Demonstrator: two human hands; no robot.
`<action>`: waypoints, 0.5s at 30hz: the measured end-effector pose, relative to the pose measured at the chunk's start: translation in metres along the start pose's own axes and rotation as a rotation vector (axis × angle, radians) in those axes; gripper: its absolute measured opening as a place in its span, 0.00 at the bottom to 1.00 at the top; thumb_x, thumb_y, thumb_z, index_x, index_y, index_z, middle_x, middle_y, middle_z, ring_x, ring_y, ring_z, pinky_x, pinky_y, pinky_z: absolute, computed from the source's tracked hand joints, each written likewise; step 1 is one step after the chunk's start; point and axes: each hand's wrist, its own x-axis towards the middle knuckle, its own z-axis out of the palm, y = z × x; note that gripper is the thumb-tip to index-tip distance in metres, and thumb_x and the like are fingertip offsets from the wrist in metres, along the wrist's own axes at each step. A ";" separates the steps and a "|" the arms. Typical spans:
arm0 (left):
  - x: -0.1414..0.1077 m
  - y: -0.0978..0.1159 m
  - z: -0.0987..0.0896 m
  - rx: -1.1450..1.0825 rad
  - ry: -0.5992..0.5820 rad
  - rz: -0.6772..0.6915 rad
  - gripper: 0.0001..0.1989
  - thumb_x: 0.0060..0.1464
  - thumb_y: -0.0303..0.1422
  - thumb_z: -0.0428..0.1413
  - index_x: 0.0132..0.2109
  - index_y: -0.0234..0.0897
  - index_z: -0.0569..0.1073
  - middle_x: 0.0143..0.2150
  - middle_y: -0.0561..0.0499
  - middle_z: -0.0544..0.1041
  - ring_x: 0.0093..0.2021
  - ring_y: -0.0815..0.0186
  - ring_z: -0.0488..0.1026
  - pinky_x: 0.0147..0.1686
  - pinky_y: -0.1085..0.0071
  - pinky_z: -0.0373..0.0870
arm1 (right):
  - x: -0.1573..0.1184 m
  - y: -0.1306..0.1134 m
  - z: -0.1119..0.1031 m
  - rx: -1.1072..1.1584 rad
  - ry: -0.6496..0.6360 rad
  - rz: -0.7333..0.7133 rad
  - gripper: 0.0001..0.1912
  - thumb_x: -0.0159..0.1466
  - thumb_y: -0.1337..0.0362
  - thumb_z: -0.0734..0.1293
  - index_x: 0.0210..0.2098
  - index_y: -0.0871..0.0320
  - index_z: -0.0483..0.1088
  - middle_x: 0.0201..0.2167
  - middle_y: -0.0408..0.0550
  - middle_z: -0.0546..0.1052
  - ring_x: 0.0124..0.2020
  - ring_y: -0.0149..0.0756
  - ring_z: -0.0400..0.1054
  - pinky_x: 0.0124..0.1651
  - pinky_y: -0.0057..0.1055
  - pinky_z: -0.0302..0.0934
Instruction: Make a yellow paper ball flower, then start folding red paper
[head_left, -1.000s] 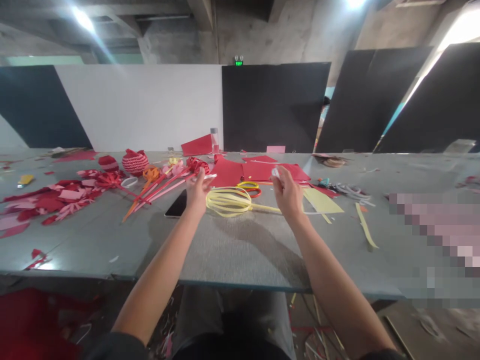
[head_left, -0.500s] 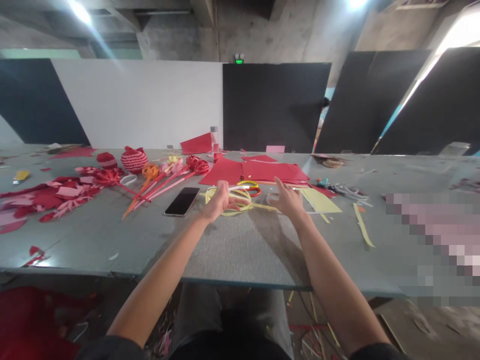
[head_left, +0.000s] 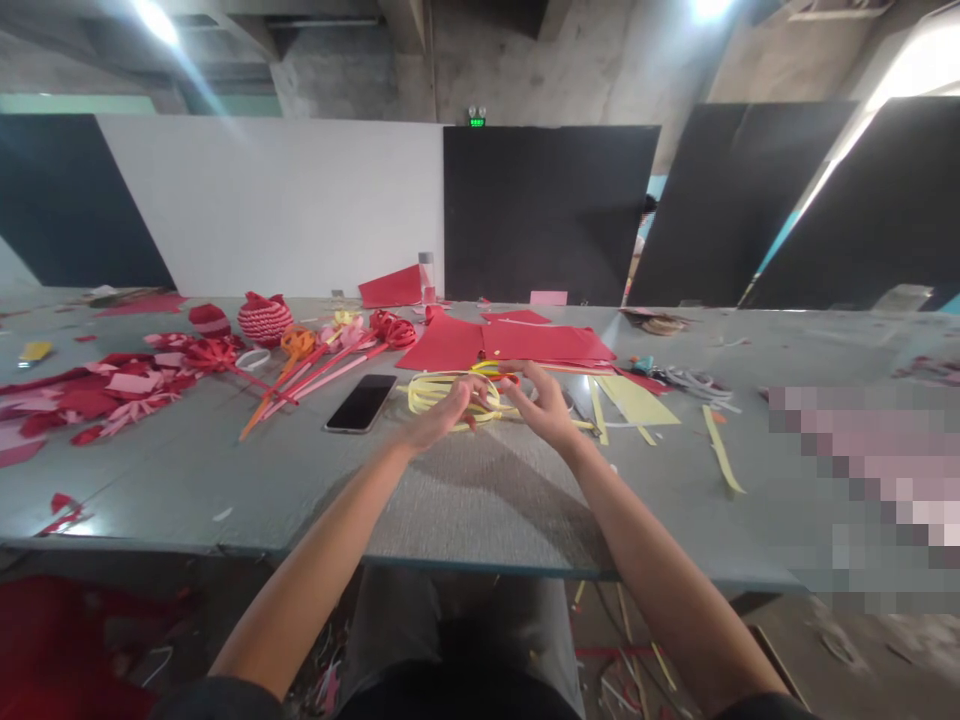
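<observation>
A ball of looped yellow paper strips (head_left: 424, 393) lies at the middle of the table, and a yellow strip stem runs right from it. My left hand (head_left: 442, 415) is curled at the ball's near right side, its fingers round some loops. Close by on the right, my right hand (head_left: 551, 415) hovers over the stem with thumb and index finger apart. Its lower fingers are partly hidden. Behind the hands, scissors with yellow and red handles (head_left: 487, 367) are partly covered.
A phone (head_left: 361, 403) lies left of the ball. Red paper sheets (head_left: 551, 343) are stacked behind, and a yellow sheet (head_left: 639, 400) lies right. Red, pink and orange paper flowers (head_left: 300, 342) spread leftward. A loose yellow strip (head_left: 722, 450) and a clear bottle (head_left: 427, 278) are also on the table.
My right hand has moved left, close to my left hand. A short yellow strip now shows where it was. My left hand has turned, its fingers pointing more to the right.
</observation>
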 end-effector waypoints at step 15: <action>-0.002 0.008 -0.003 0.399 0.175 0.286 0.28 0.54 0.57 0.41 0.32 0.41 0.75 0.47 0.45 0.67 0.51 0.57 0.61 0.54 0.56 0.58 | -0.002 -0.002 -0.002 0.246 -0.513 0.136 0.15 0.58 0.51 0.64 0.31 0.55 0.74 0.31 0.44 0.78 0.35 0.35 0.70 0.39 0.32 0.63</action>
